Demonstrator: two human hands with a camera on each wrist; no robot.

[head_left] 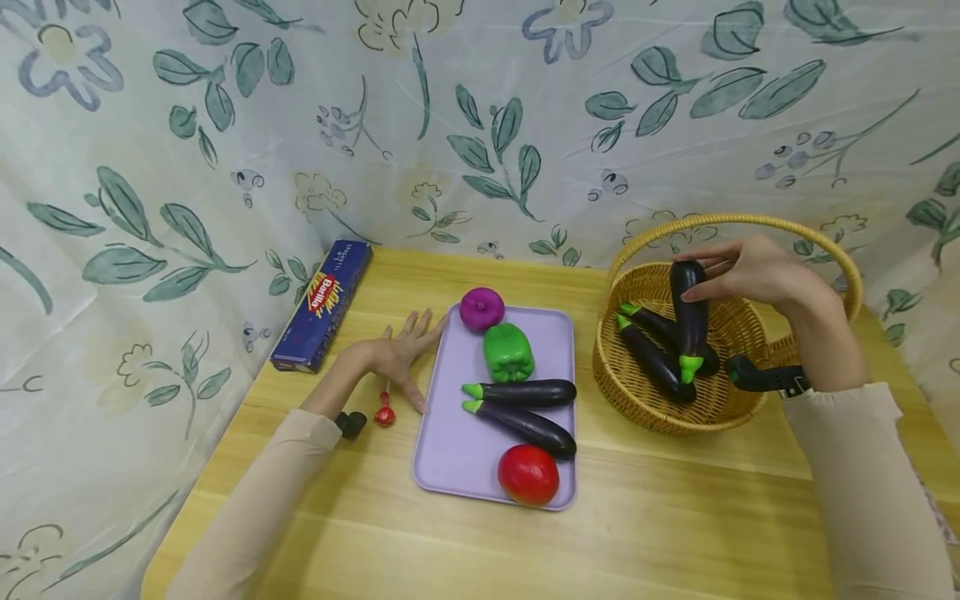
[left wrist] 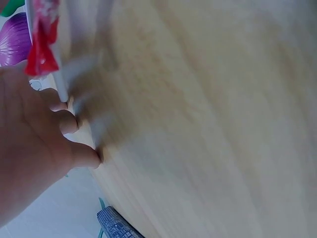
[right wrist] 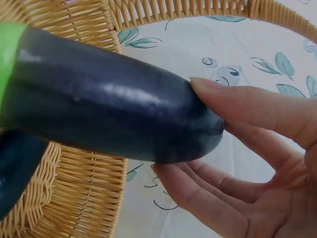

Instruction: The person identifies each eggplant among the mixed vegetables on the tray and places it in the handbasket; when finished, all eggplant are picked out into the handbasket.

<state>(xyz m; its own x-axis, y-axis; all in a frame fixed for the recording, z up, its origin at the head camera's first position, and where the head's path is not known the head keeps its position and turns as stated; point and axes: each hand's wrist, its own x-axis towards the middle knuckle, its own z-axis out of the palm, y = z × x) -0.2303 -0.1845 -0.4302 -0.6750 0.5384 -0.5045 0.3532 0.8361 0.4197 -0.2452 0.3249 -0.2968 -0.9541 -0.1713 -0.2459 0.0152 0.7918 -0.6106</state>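
Note:
Over the wicker basket [head_left: 678,427], my right hand [head_left: 761,271] pinches the rounded end of an eggplant [head_left: 692,312], its green stem end hanging down. The right wrist view shows thumb and fingers on opposite sides of this eggplant [right wrist: 114,94]. Two more eggplants [head_left: 651,360] lie in the basket under it. My left hand [head_left: 397,354] rests with spread fingers on the table, at the left edge of the lilac tray [head_left: 442,450]. A red-wrapped lollipop [head_left: 385,415] with a white stick lies by that hand; the left wrist view shows the lollipop [left wrist: 43,49] beside the fingers.
The tray bears a purple onion [head_left: 482,309], a green bell pepper [head_left: 508,353], two eggplants [head_left: 528,393] and a red tomato-like vegetable [head_left: 528,475]. A blue Barilla spaghetti box [head_left: 322,306] lies at the left table edge. The basket's tall handle [head_left: 738,220] arches behind my right hand.

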